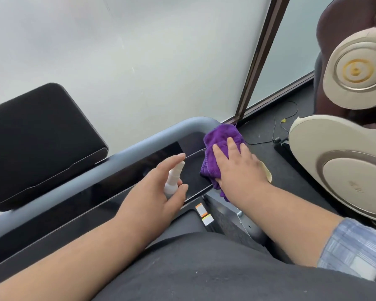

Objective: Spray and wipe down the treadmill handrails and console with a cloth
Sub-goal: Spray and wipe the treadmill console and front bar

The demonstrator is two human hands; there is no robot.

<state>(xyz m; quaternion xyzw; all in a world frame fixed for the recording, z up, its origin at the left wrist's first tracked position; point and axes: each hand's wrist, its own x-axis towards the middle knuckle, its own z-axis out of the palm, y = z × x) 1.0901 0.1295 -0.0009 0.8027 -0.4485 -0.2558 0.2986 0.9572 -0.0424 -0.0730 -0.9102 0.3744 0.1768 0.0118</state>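
Observation:
My right hand (pixel 237 168) presses a crumpled purple cloth (pixel 217 144) flat onto the right end of the glossy black console panel (pixel 109 187), its fingers straight. My left hand (pixel 161 187) grips a small white spray bottle (pixel 174 179) just above the panel, with the forefinger resting on its top. A grey handrail (pixel 139 144) curves along the console's far edge and bends down right beside the cloth. A black screen (pixel 39 140) rises behind the rail at left.
A frosted glass wall (pixel 139 51) with a dark frame (pixel 261 57) stands close behind the treadmill. A brown and beige massage chair (pixel 345 105) fills the right side. Thin cables (pixel 276 129) lie on the dark floor between them. Warning stickers (pixel 202 211) sit below the console.

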